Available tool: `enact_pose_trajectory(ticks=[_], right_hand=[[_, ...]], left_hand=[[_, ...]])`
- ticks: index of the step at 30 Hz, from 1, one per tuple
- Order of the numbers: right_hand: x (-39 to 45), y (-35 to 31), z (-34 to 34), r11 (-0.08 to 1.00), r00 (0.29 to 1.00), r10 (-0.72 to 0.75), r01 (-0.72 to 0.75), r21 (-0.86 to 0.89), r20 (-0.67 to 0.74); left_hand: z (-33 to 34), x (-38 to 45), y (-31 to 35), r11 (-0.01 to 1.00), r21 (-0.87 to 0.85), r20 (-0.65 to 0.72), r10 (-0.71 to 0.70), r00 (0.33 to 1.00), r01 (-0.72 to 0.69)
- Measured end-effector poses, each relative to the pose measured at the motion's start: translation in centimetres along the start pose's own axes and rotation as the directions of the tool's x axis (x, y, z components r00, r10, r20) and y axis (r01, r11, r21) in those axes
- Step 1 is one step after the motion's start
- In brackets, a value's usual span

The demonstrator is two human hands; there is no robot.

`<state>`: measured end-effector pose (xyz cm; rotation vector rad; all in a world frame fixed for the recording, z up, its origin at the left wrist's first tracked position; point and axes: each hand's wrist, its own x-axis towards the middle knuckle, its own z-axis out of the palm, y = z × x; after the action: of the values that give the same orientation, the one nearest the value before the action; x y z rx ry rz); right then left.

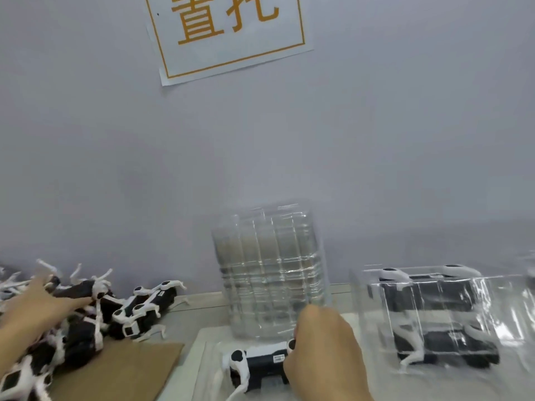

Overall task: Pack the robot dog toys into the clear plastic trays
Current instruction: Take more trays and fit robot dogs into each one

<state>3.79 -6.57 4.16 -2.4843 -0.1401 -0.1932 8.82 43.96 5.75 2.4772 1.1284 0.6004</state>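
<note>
A black-and-white robot dog toy (254, 369) lies on its side in a clear plastic tray (208, 363) at the bottom centre. My right hand (327, 354) grips its right end. My left hand (37, 305) reaches with straight fingers into a heap of loose robot dog toys (95, 311) at the left and touches one. A tall stack of empty clear trays (269, 270) stands against the wall behind the toy. At the right sits a packed clear tray (434, 316) with two dogs inside.
A brown cardboard sheet (121, 371) lies under the heap at the lower left. A white paper sign (228, 33) with orange characters hangs on the grey wall. More clear plastic shows at the far right edge (529, 270).
</note>
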Motion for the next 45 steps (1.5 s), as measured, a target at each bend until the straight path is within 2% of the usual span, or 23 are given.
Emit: enact_pose_trajectory(ticks=[3,6,12,17,18,19,21,22,23,24,25,27,30,32,34,37,42,44,45], right_hand=[[-0.1,-0.1,0.1,1.0,1.0,-0.006,0.006,-0.006,0.005],[-0.4,-0.4,0.0,1.0,1.0,-0.025,0.025,-0.007,-0.012],[-1.3,-0.9,-0.8,0.999,0.999,-0.05,0.05,-0.021,-0.003],[-0.8,-1.0,-0.9,0.998,0.998,-0.033,0.036,-0.044,0.055],[-0.7,-1.0,-0.9,0.998,0.997,-0.03,0.033,-0.051,0.068],[-0.6,-1.1,-0.9,0.998,0.996,-0.026,0.031,-0.062,0.08],[-0.6,-1.0,-0.7,0.997,0.996,-0.015,0.022,-0.077,0.093],[-0.5,-1.0,-0.7,0.997,0.996,-0.009,0.017,-0.081,0.094],[-0.6,-1.0,-0.6,0.996,0.996,-0.002,0.01,-0.088,0.093],[-0.6,-1.0,-0.5,0.996,0.996,0.003,0.005,-0.094,0.092],[-0.5,-1.0,-0.5,0.995,0.996,0.006,0.003,-0.096,0.093],[-0.4,-1.0,-0.4,0.996,0.995,0.007,0.002,-0.093,0.099],[-0.2,-0.9,-0.3,0.997,0.994,0.014,-0.006,-0.082,0.109],[-0.2,-0.9,-0.3,0.997,0.994,0.016,-0.008,-0.076,0.109],[-0.2,-0.8,-0.3,0.998,0.994,0.011,-0.004,-0.065,0.109],[-0.3,-0.7,-0.3,0.998,0.993,0.003,0.003,-0.056,0.117],[-0.3,-0.5,-0.5,0.996,0.986,-0.026,0.041,-0.085,0.166],[0.0,-0.4,-0.6,0.994,0.984,-0.038,0.056,-0.096,0.177],[0.0,-0.4,-0.6,0.993,0.981,-0.046,0.066,-0.101,0.186]], left_hand=[[-0.3,-1.5,0.6,0.998,-0.006,-0.066,0.056,0.996,-0.057],[-0.7,-5.9,2.7,0.986,0.084,-0.105,0.154,0.983,-0.146],[-0.4,-13.8,6.6,0.946,0.107,0.095,0.296,0.951,-0.305],[-3.6,-16.3,6.7,0.87,-0.079,0.351,0.48,0.804,-0.486],[-4.3,-16.3,6.5,0.855,-0.134,0.336,0.515,0.789,-0.501],[-4.8,-15.8,6.3,0.849,-0.182,0.261,0.529,0.808,-0.497],[-5.4,-13.5,5.4,0.867,-0.225,0.004,0.458,0.889,-0.445],[-5.6,-12.1,4.6,0.906,-0.145,-0.09,0.387,0.918,-0.397],[-5.8,-10.8,3.8,0.943,0.014,-0.122,0.332,0.935,-0.333],[-5.7,-9.5,3.0,0.944,0.186,-0.095,0.294,0.951,-0.274],[-5.6,-8.5,2.6,0.933,0.272,-0.021,0.249,0.968,-0.234],[-4.8,-7.3,3.1,0.955,0.23,0.172,0.15,0.974,-0.188],[-3.5,-8.3,5.8,0.936,0.244,0.361,0.157,0.919,-0.256],[-2.9,-10.6,7.7,0.883,0.328,0.385,0.201,0.901,-0.337],[-2.2,-13.7,9.2,0.83,0.378,0.339,0.288,0.896,-0.41],[-0.8,-18.7,12.2,0.835,0.29,0.309,0.381,0.871,-0.468],[1.0,-22.7,15.3,0.861,-0.05,0.458,0.471,0.754,-0.507],[0.5,-21.9,14.1,0.843,-0.061,0.363,0.518,0.775,-0.535],[0.2,-21.1,13.2,0.827,-0.047,0.242,0.554,0.797,-0.56]])
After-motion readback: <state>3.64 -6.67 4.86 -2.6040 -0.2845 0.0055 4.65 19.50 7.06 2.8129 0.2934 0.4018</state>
